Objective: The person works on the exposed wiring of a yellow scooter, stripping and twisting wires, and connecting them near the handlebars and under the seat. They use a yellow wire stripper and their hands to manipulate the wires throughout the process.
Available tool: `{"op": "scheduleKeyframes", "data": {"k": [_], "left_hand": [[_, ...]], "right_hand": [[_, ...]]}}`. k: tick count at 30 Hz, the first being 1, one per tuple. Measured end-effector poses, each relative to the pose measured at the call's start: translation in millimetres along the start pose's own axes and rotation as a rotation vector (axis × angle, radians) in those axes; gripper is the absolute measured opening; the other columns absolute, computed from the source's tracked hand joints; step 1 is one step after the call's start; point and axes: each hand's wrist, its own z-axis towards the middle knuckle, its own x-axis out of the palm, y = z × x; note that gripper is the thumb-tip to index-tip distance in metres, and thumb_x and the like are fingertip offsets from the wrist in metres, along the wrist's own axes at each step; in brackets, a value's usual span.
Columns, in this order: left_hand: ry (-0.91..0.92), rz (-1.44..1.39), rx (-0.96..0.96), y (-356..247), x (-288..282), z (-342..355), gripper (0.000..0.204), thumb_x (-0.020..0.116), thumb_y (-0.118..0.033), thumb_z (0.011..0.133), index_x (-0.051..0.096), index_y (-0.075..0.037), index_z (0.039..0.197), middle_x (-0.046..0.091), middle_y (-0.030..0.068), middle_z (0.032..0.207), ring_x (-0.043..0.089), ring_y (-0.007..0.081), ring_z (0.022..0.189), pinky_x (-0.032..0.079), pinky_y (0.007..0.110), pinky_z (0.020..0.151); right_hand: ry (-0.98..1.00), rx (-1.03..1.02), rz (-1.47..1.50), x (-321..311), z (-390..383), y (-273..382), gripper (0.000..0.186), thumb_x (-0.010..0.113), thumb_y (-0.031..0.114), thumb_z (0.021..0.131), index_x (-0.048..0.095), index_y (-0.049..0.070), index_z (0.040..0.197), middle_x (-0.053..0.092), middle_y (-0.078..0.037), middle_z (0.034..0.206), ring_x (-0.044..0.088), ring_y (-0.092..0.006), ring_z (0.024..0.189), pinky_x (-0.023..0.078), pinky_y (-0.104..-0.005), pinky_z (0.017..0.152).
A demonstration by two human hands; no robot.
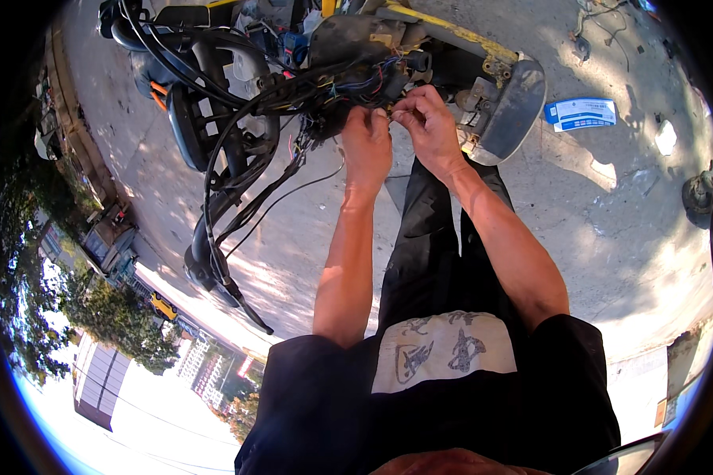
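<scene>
Both my hands meet at the wiring of a partly stripped two-wheeler, at the top middle. My left hand (366,146) is closed, thumb and fingers pinched together at the edge of a tangled wire bundle (333,103). Right beside it, my right hand (429,127) pinches with thumb and index finger at nearly the same spot. Something small and pale shows between the fingertips, too small to name. Thin coloured wires (376,77) run just above the hands. Black cables (214,162) loop from the bundle to the handlebar (206,245) at the left.
A yellow frame bar (459,39) and a dark, rounded seat-like part (517,115) lie right of the hands. On the concrete ground (610,229) are a blue and white packet (581,114), a white scrap (665,138) and loose wires (602,28). Trees and buildings stand far left.
</scene>
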Motion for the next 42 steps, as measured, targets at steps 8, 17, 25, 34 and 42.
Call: {"op": "scheduleKeyframes", "data": {"k": [8,17,25,34,42], "left_hand": [[-0.083,-0.089,0.125,27,20,0,0.019,0.053,-0.015,0.107,0.056,0.001,0.097,0.056,-0.0009,0.077,0.046,0.0049,0.062,0.038,0.026,0.053],[-0.160,0.121,0.192,15,27,-2,0.021,0.053,-0.014,0.106,0.055,0.006,0.101,0.065,0.0203,0.086,0.062,0.0337,0.076,0.049,0.044,0.069],[-0.200,0.235,0.144,12,35,1,0.021,0.055,-0.012,0.105,0.057,0.008,0.100,0.069,0.0193,0.087,0.067,0.0281,0.073,0.051,0.042,0.066],[-0.165,-0.304,-0.145,-14,25,-3,0.016,0.065,-0.008,0.099,0.068,0.007,0.101,0.070,0.0082,0.078,0.064,0.0119,0.059,0.046,0.026,0.049],[-0.119,-0.383,-0.085,-5,21,-4,0.014,0.067,-0.006,0.099,0.069,0.006,0.106,0.071,0.0072,0.081,0.063,0.0113,0.059,0.047,0.025,0.050]], "right_hand": [[-0.040,0.130,0.176,8,0,-10,0.013,0.062,0.009,0.105,0.065,-0.004,0.101,0.054,-0.001,0.105,0.056,-0.0090,0.079,0.046,-0.0263,0.067],[0.046,0.577,0.601,-3,4,5,0.015,0.062,0.020,0.106,0.064,0.005,0.109,0.050,0.006,0.078,0.044,-0.0046,0.064,0.036,-0.0239,0.057],[0.159,0.463,0.495,-15,8,-6,0.018,0.066,0.019,0.102,0.070,0.002,0.106,0.057,0.001,0.091,0.054,-0.0100,0.075,0.045,-0.0277,0.070],[0.203,0.209,0.213,-29,15,6,0.015,0.074,0.013,0.095,0.075,-0.001,0.103,0.060,-0.005,0.114,0.066,-0.0170,0.104,0.052,-0.0317,0.095],[0.232,0.486,0.213,-35,16,14,0.017,0.075,0.014,0.094,0.076,0.001,0.106,0.072,-0.006,0.103,0.067,-0.0151,0.095,0.052,-0.0318,0.089]]}}
